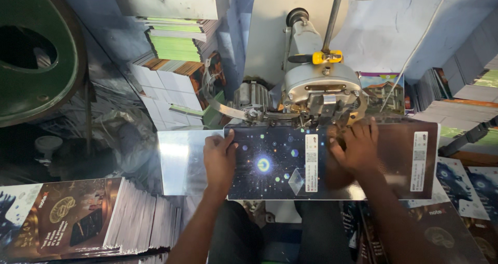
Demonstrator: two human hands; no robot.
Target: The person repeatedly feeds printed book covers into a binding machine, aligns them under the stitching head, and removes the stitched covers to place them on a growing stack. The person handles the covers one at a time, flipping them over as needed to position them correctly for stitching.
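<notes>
Stacked booklets crowd round the stitching machine (316, 87), below which left hand (220, 160) and right hand (355, 147) press flat, fingers spread, on a dark cover (275, 165); keep it square.

Your left hand (219, 160) is lying flat on the left part of the booklet cover (275, 163) at centre frame, and your right hand (355, 147) is pressing on its right part. The cover is sitting on the metal table (181, 163), directly below the stitching machine head (321, 90). A booklet stack (78, 217) is lying at lower left, more booklet piles (176, 46) at upper left behind the table.
</notes>
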